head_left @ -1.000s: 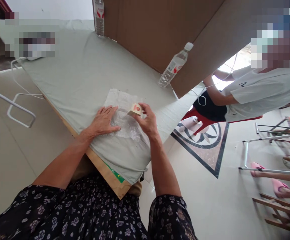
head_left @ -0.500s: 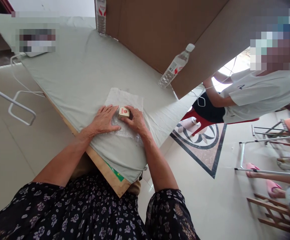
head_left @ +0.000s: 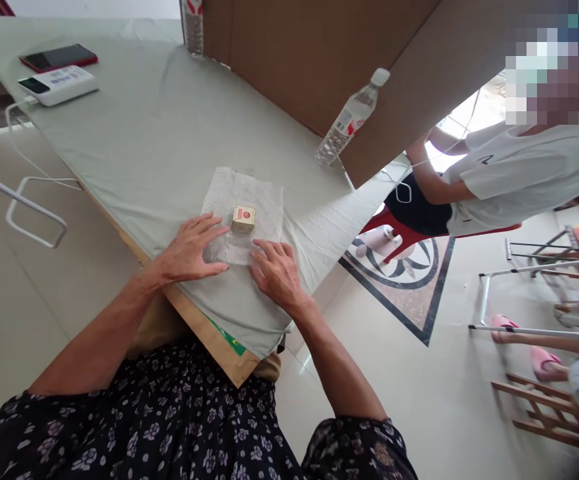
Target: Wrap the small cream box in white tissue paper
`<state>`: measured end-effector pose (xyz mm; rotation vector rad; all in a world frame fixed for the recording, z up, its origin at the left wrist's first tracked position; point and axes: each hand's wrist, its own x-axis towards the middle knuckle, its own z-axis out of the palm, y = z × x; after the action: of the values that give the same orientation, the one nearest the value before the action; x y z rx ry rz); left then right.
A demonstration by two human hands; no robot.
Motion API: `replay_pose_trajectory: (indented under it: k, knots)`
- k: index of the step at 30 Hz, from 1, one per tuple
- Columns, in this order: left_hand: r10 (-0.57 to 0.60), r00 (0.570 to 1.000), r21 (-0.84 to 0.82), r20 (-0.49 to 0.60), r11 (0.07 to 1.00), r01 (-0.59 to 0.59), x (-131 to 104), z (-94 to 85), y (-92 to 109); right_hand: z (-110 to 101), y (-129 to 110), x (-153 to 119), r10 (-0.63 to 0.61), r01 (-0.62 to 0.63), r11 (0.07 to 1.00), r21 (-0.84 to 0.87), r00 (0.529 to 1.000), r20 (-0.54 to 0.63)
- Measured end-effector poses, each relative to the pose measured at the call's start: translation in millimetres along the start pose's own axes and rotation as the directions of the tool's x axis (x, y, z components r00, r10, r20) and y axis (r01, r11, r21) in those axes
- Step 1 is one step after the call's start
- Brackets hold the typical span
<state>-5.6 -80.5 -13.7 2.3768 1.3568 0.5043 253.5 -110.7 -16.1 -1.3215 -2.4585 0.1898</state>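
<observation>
Fingers apart, left hand point(head_left: 189, 250) and right hand point(head_left: 280, 275) should flatten the rectangular translucent bubble-wrap sheet point(head_left: 269, 203) under the small cream cardboard box point(head_left: 243, 219).

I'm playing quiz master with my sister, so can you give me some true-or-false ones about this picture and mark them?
1. The small box sits on the bubble wrap. True.
2. The right hand is gripping the small box. False: neither hand holds it.
3. The left hand has its fingers spread. True.
4. The phone lies on the floor. False: it lies on the cloth-covered table.
5. A bottle with a white cap is next to the brown cardboard. True.
6. The person seated on the right wears a black top. False: the top is white.
</observation>
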Motion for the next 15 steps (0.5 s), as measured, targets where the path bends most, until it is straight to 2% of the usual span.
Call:
replay_pose_trajectory:
  k: [4, 7, 10, 13, 15]
  knots:
    - [-0.011, 1.0, 0.058, -0.024, 0.998, 0.012, 0, 5.8, 13, 5, -3, 19, 0.079, -0.074, 0.996, 0.043, 0.987, -0.14]
    - [-0.085, 0.988, 0.015, -0.128, 0.996, 0.088, 15, 4.2, 18, -3, 1, 34, 0.172, -0.151, 0.982, 0.113, 0.963, -0.209]
    - [-0.177, 0.96, -0.112, -0.219, 0.982, 0.155, 34, -0.9, 19, -11, 13, 51, 0.232, -0.195, 0.963, 0.184, 0.95, -0.209]
    - [-0.251, 0.945, -0.252, -0.208, 0.948, 0.196, 53, -3.9, 19, -11, 28, 71, 0.301, -0.22, 0.912, 0.347, 0.932, -0.201]
    - [-0.288, 0.935, -0.33, -0.206, 0.92, 0.211, 63, -2.6, 18, -5, 36, 84, 0.344, -0.224, 0.843, 0.489, 0.923, -0.171]
